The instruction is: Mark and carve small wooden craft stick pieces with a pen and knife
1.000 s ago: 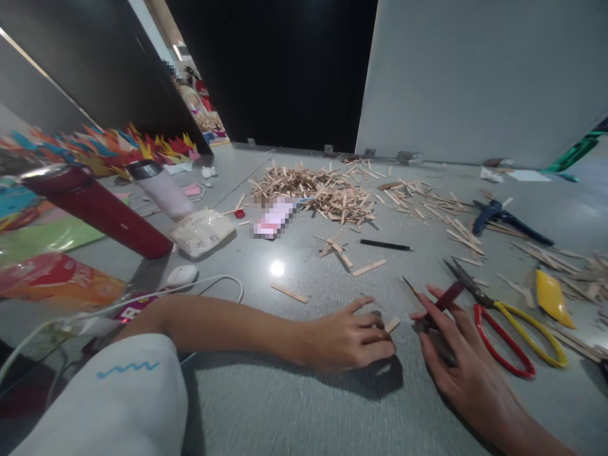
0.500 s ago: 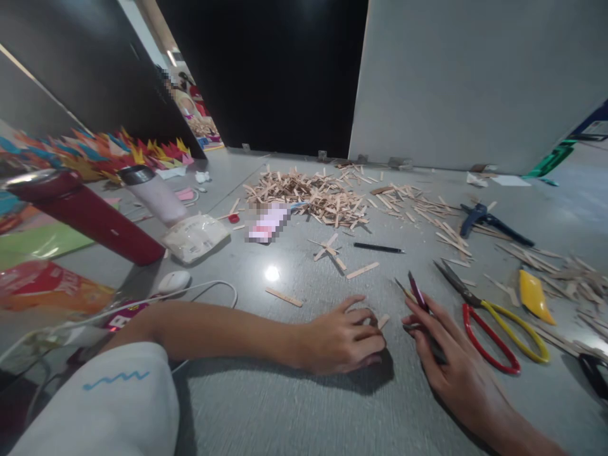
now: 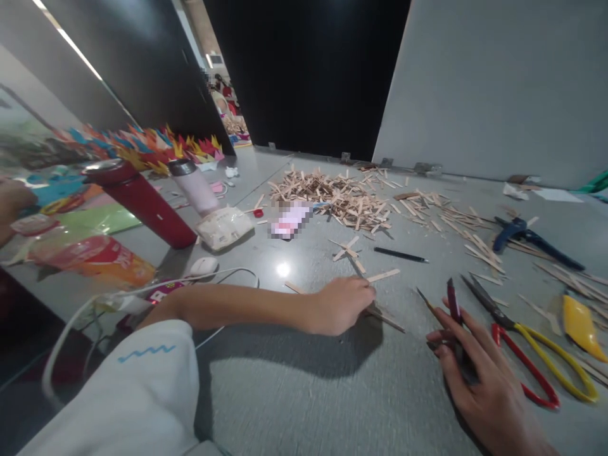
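My left hand [image 3: 342, 305] is closed and low over the grey table, its fingertips bent down and mostly hidden. A thin wooden strip [image 3: 390, 321] sticks out beside the fingers; I cannot tell whether they grip it. Another flat wooden stick [image 3: 384, 275] lies just beyond the fingertips. Past it rests a small star of crossed sticks [image 3: 349, 247]. My right hand [image 3: 479, 370] is closed around a maroon pen-like tool [image 3: 453, 301] and a slim pointed tool [image 3: 425, 300], both tips pointing away from me. Scissors [image 3: 515, 326] with red and yellow handles lie right beside it.
A heap of wooden sticks [image 3: 332, 196] lies at the back. A black pencil-like rod [image 3: 401, 254], blue pliers-like cutters [image 3: 536, 244] and a yellow object [image 3: 582, 323] lie to the right. At left stand a red flask [image 3: 147, 206], a bottle [image 3: 104, 256] and cables. Another person's hand [image 3: 16, 199] shows far left.
My left hand has moved forward and its spread fingers have closed downward toward the sticks. My right hand keeps its tools. The view has turned left, shifting everything rightward.
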`<state>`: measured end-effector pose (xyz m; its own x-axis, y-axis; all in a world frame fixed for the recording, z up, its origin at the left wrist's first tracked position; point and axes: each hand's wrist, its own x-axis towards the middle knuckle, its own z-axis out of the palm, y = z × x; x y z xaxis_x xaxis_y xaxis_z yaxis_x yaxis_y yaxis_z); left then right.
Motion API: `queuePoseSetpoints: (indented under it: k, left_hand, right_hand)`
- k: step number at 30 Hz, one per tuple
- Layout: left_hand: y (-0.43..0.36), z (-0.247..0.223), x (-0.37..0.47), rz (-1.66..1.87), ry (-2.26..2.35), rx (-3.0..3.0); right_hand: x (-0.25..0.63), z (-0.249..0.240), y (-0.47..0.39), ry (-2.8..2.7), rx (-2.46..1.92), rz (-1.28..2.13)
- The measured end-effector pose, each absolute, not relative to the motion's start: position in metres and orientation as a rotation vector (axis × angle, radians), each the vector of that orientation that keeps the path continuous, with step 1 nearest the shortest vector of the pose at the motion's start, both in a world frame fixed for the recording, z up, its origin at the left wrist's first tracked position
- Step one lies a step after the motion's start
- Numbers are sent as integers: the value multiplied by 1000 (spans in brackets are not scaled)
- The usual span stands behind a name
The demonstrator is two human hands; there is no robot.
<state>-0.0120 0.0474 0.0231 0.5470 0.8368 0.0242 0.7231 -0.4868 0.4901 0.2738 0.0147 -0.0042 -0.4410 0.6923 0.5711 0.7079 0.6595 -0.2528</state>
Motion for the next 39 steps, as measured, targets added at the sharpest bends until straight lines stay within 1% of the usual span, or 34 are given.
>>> queuePoseSetpoints:
  k: [4, 8, 10, 13, 18, 30, 39]
  left_hand:
    - [58, 21, -8, 495, 1204, 2136]
    - [60, 10, 3, 770, 993, 1456]
    - [58, 6, 6, 834, 942, 1299]
    - [54, 5, 6, 888, 936, 1262]
    - [52, 9, 5, 878, 968, 1307]
    - [51, 6, 7, 874, 999, 1351]
    - [50, 7, 7, 868, 993, 1382]
  right_hand:
    - [274, -4, 13, -2172, -1121, 18]
    - [273, 0, 10, -2136, -1176, 99]
    - [271, 2, 11, -2136, -1165, 67]
    - [269, 6, 13, -2164, -1123, 40]
    - [267, 13, 15, -2245, -1019, 142]
    - [265, 11, 11, -2244, -1071, 179]
    - [262, 16, 11, -2266, -1013, 214]
